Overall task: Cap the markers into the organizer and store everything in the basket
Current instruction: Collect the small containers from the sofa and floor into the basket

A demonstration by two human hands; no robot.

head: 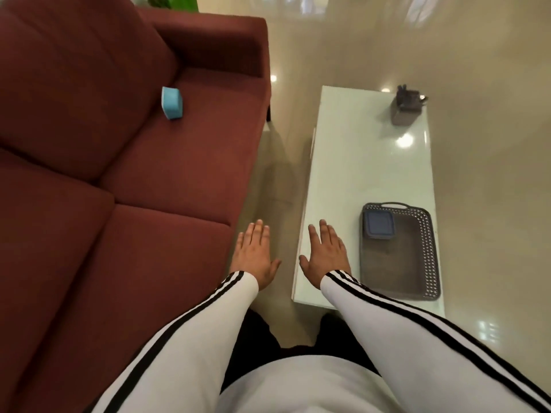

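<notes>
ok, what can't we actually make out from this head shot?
- Organizer, head view: far end of the table, too small and blurred to count markers or see caps.
- Basket: the lidded blue box inside is shut, contents hidden.
- Blue object on the sofa: too small to identify.
- Feet: hidden by the torso and sleeves.
- Left hand and right hand: open, flat, holding nothing.

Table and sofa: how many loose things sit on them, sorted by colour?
Grey or dark: 2, the basket at the near end of the table and the organizer at its far end.
Blue: 2, a dark blue lidded box inside the basket, and a light blue box on the sofa.
Total: 4
</notes>
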